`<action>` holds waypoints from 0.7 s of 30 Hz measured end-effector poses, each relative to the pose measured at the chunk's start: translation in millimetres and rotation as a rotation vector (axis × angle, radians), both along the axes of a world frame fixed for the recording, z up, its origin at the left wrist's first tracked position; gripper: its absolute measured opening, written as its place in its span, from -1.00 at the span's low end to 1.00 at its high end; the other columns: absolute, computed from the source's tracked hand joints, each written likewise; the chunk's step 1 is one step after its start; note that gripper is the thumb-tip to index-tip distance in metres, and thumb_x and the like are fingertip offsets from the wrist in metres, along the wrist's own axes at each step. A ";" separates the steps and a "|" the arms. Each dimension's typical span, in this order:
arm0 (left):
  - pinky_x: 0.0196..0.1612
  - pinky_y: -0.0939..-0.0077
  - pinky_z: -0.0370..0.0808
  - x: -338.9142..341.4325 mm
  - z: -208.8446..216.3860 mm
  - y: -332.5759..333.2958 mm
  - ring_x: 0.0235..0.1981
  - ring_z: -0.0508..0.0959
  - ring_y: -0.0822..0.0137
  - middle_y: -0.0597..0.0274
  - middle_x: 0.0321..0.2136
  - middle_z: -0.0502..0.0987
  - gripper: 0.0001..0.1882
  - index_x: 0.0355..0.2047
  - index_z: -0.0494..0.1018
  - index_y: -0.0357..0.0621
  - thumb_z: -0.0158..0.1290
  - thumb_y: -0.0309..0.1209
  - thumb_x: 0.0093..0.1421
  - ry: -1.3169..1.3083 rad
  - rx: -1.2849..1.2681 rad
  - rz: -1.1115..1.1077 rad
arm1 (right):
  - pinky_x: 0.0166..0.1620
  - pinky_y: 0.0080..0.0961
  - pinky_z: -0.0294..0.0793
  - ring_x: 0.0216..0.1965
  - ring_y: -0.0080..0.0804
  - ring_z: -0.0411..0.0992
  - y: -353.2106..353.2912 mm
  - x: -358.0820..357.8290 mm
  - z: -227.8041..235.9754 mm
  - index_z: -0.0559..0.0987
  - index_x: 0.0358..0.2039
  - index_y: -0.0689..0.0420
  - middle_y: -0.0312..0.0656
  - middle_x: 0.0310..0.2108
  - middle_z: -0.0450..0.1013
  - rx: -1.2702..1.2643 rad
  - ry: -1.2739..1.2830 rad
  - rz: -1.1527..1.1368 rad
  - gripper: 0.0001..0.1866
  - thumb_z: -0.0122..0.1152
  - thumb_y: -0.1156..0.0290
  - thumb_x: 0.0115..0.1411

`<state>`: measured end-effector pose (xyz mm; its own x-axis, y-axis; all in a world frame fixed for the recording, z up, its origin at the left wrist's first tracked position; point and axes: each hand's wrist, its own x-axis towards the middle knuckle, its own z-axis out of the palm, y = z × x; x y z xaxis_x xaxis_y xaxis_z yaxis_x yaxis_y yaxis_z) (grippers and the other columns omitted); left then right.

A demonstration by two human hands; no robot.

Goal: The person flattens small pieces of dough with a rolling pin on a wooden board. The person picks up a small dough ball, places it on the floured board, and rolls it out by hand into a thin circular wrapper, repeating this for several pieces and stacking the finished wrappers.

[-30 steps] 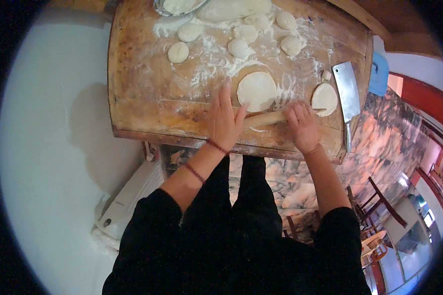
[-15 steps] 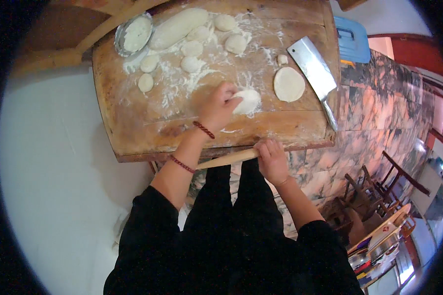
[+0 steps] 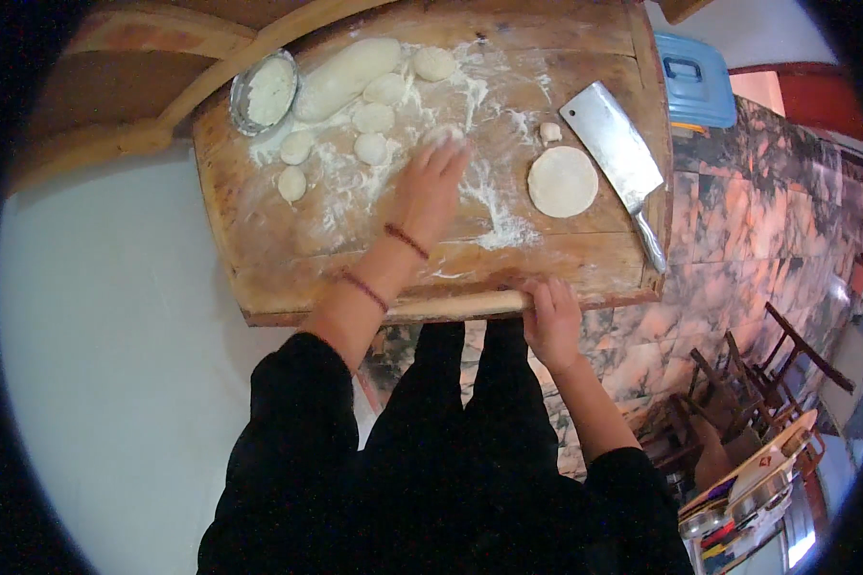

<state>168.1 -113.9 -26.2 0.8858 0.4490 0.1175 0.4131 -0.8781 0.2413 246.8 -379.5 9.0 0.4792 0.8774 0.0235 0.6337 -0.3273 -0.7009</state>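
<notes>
My left hand (image 3: 430,182) reaches over the floured wooden board, fingers stretched out over a white dough piece (image 3: 443,132) that they partly hide. I cannot tell how firmly they touch it. At the board's near edge my right hand (image 3: 551,316) is closed around one end of a pale wooden rolling pin (image 3: 460,306), which lies across the edge and runs behind my left forearm. Several small dough pieces lie beyond and left of my left hand, among them a round one (image 3: 370,149). A flat dough round (image 3: 563,182) lies to the right.
A long dough roll (image 3: 347,79) lies beside a metal bowl of flour (image 3: 270,91) at the far left. A cleaver (image 3: 612,144) rests on the right side, near a small dough scrap (image 3: 550,131). A blue lidded box (image 3: 695,81) stands past the board's right edge.
My left hand has moved farther away, from the floured white patch to a dough piece, and its fingers have straightened. The rolling pin has risen slightly onto the board's edge. The view has shifted a little.
</notes>
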 end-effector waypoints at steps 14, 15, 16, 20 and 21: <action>0.46 -0.19 -0.05 5.8 -13.6 -15.1 0.50 0.04 -0.06 -0.03 0.48 0.06 -0.17 0.47 0.03 -0.15 0.05 -0.05 0.33 0.120 -0.149 0.278 | -0.12 -0.14 0.42 -0.19 0.02 0.44 18.2 -11.4 -1.0 0.52 -0.19 0.13 -0.07 -0.22 0.49 -0.019 0.090 0.144 -0.65 0.20 0.69 -0.03; 0.46 -0.19 -0.05 6.5 -12.2 -17.7 0.50 0.04 -0.06 -0.03 0.48 0.06 -0.17 0.47 0.03 -0.15 0.05 -0.05 0.33 0.130 -0.148 0.282 | -0.13 -0.14 0.41 -0.19 0.01 0.44 17.7 -11.8 -3.3 0.52 -0.19 0.12 -0.07 -0.22 0.49 -0.027 0.084 0.129 -0.65 0.20 0.69 -0.04; 0.45 -0.25 -0.08 6.7 -10.8 -20.0 0.51 0.02 -0.05 0.00 0.49 0.04 -0.13 0.47 0.04 -0.14 0.05 0.03 0.31 0.123 -0.154 0.275 | -0.13 -0.14 0.41 -0.19 0.01 0.44 16.0 -11.8 -5.8 0.52 -0.19 0.12 -0.07 -0.22 0.49 -0.028 0.094 0.132 -0.65 0.20 0.69 -0.04; 0.44 -0.33 -0.14 11.2 -12.3 -13.4 0.52 -0.02 -0.04 0.02 0.51 0.01 -0.07 0.47 0.05 -0.13 0.04 0.14 0.28 0.075 -0.142 0.251 | -0.14 -0.14 0.41 -0.19 0.02 0.45 19.9 -9.2 -9.7 0.51 -0.20 0.12 -0.08 -0.22 0.49 -0.056 0.122 0.140 -0.64 0.20 0.70 -0.05; 0.44 -0.33 -0.14 12.9 -13.5 -11.6 0.52 -0.02 -0.04 0.02 0.51 0.01 -0.07 0.47 0.05 -0.13 0.04 0.14 0.28 0.075 -0.138 0.250 | -0.15 -0.14 0.41 -0.20 0.02 0.45 23.8 -6.8 -9.2 0.52 -0.20 0.12 -0.08 -0.22 0.49 -0.010 0.122 0.135 -0.64 0.21 0.69 -0.05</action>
<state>181.1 -125.5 -39.7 0.7494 0.6618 -0.0216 0.6340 -0.7077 0.3119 240.0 -355.7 -0.2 0.3555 0.9339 -0.0369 0.5826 -0.2523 -0.7726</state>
